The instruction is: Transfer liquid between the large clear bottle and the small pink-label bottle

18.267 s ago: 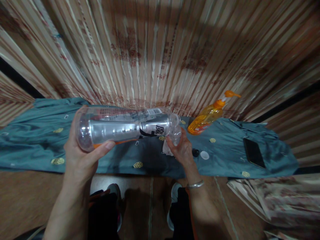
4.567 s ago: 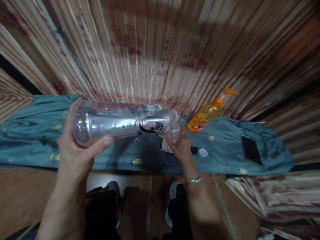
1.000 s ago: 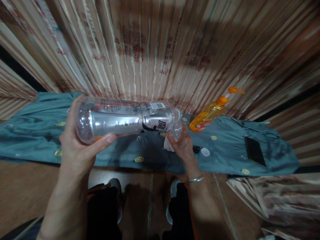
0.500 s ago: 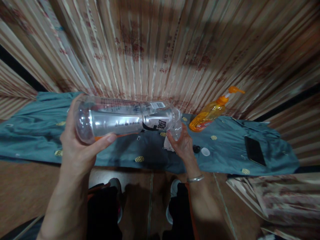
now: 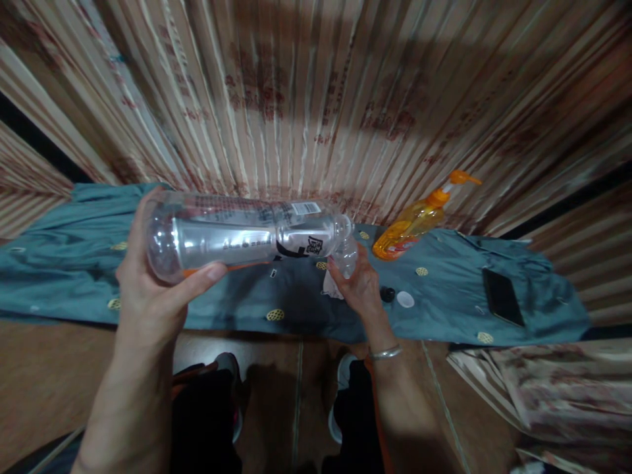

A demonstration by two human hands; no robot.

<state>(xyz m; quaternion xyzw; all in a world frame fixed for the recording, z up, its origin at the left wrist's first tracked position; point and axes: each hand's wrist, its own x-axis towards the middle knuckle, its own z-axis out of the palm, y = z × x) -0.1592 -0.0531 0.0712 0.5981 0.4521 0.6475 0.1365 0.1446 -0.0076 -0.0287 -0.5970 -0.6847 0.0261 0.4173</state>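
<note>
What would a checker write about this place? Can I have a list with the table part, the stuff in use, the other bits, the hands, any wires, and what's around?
Surface: teal cloth with yellow prints, wrinkled in places.
Things in use: large clear bottle with a silver label, held sideways; small clear bottle at its neck. Can't tell if liquid is flowing.
Other bits: orange pump bottle, dark round piece, white disc, black phone, pale cloth.
Hands: left hand grips the large bottle's base end; right hand holds the small one.
Wires: thin pale strip, lower left; can't tell if it's a wire.
Surroundings: striped, pleated fabric behind; brown floor below.
</note>
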